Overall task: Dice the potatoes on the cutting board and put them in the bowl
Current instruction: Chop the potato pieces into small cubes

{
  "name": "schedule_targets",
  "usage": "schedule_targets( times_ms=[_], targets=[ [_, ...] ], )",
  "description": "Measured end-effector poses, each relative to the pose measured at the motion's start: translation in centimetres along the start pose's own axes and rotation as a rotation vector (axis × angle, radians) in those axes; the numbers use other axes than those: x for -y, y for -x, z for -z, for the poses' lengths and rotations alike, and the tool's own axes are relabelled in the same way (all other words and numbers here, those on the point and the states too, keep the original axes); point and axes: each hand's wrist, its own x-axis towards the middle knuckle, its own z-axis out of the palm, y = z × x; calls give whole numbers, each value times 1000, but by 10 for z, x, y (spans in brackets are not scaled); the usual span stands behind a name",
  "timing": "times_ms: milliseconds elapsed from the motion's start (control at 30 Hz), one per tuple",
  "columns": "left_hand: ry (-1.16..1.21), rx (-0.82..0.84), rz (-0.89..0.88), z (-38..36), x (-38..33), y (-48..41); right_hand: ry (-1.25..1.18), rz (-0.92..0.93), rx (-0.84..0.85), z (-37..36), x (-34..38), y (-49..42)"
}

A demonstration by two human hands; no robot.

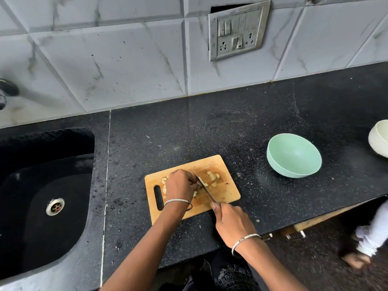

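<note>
We found the wooden cutting board lying on the black speckled bench, its slotted handle end turned toward the sink. The potato pieces were all on the board: a few pale cubes lay loose on its far half, and more showed at the edge of the left grip, partly hidden beneath it. That grip rested over the middle of the board with its fingers curled down, holding potato pieces against the blade. The right grip sat at the board's near edge, wrapped around the handle of the knife, which it covered almost wholly. One finger reached forward to where the blade began. The blade ran slantwise across the board and touched the potato just beside the left fingertips. Each wrist wore a thin silver bangle.

To the right of the board, well apart from it, stood the mint green bowl, with no potato in it. Farther right again a cream bowl was cut off by the frame. Beyond the board, a grimy switch plate was set in the tiled wall.
</note>
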Motion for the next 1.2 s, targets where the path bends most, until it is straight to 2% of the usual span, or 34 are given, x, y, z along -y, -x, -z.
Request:
schedule_targets(
  times_ms=[167,300,433,600,767,867,967,1200],
  targets=[
    [-4,4,5,0,1,-1,82,-47,-3,-3,4,-3],
    [-47,2,-18,-3,4,-4,233,10,-64,-12,12,5],
    [-121,-120,-52,-4,4,-3,75,14,4,4,2,2],
    [-137,-174,-98,-2,11,-9,25,24,-71,15,-8,-1],
    [-131,-153,-271,-2,11,-5,61,-19,-31,6,-9,1],
    [-235,-25,-397,0,8,-4,53,3,12,2,-2,5],
    [-381,80,-416,3,10,-5,54,38,-2,2,0,8],
    [-428,-45,-340,12,18,-14,89,113,-80,25,-20,12]
  ],
)
